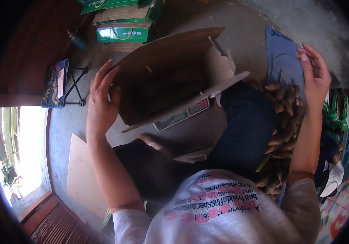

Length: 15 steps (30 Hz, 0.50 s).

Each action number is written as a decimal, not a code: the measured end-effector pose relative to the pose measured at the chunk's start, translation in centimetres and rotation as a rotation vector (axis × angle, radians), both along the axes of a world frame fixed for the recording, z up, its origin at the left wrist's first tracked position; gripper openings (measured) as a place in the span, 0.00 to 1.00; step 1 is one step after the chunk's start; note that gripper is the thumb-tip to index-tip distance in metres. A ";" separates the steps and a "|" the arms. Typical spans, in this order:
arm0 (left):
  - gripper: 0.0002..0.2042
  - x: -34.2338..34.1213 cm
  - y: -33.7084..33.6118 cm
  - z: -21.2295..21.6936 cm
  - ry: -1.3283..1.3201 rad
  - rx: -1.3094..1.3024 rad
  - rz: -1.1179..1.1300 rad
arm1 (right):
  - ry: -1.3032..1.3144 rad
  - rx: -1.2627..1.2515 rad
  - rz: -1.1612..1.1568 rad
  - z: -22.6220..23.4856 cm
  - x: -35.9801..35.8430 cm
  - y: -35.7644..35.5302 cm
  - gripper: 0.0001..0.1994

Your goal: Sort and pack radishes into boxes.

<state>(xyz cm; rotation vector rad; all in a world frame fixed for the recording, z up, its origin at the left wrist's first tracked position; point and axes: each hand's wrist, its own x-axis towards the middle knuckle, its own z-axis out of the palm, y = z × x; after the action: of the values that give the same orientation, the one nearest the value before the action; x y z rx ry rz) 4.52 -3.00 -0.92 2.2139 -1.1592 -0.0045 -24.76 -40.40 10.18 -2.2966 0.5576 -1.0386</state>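
My left hand is at the left rim of a large open cardboard box, fingers spread and thumb bent; whether it touches the board I cannot tell. The box stands in front of me on an electronic scale, whose keypad shows beside its near edge. Deep shadow hides most of what lies inside. My right hand is raised at the far right, loosely curled with fingers apart and nothing visible in it. Below it is a blue cloth with a heap of brown, elongated tubers.
Green and white cartons are stacked at the back left. A folding stool and a bottle are at the left. A flat cardboard sheet lies near my left arm. More green cartons and part of another person show at the right.
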 end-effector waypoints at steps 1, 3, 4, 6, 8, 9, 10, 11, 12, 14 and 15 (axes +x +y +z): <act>0.25 0.0 -0.3 -0.3 -0.007 -0.006 -0.001 | 0.026 0.064 -0.092 -2.1 -3.5 -2.2 0.11; 0.23 -0.6 -0.7 -0.5 -0.034 -0.032 0.027 | 0.090 0.198 -0.239 -7.8 -11.3 -6.2 0.10; 0.22 -0.6 -0.5 -0.5 -0.055 -0.019 0.042 | 0.143 0.198 -0.296 -10.9 -14.8 -6.9 0.10; 0.21 -0.2 -0.5 -1.1 -0.117 -0.035 0.036 | 0.234 0.193 -0.353 -17.2 -22.0 -6.6 0.10; 0.19 0.6 0.1 -2.4 -0.045 -0.104 0.049 | 0.370 0.167 -0.449 -23.3 -28.1 -4.1 0.10; 0.18 0.8 0.8 -2.6 -0.082 -0.116 0.063 | 0.565 0.357 -0.530 -25.5 -29.9 -2.0 0.12; 0.18 0.7 1.1 -2.4 -0.114 -0.088 0.087 | 0.639 0.269 -0.543 -27.7 -31.7 0.6 0.12; 0.18 0.5 1.2 -2.2 -0.160 -0.062 0.106 | 0.685 0.395 -0.473 -31.0 -34.7 2.0 0.11; 0.18 0.4 2.8 -1.0 -0.203 -0.064 0.129 | 0.758 0.441 -0.421 -32.6 -34.4 4.2 0.11; 0.19 -0.5 3.5 -0.2 -0.198 -0.042 0.168 | 1.034 0.469 -0.390 -33.8 -35.5 7.0 0.11; 0.19 -1.0 3.1 0.0 -0.177 -0.021 0.194 | 1.037 0.486 -0.416 -34.7 -37.5 7.5 0.11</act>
<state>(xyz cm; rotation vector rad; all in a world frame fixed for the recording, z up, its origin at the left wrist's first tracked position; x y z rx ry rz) 3.53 0.09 -0.91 2.3364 -1.0255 0.2885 -62.27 -32.91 -24.55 -2.1454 1.5283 0.2528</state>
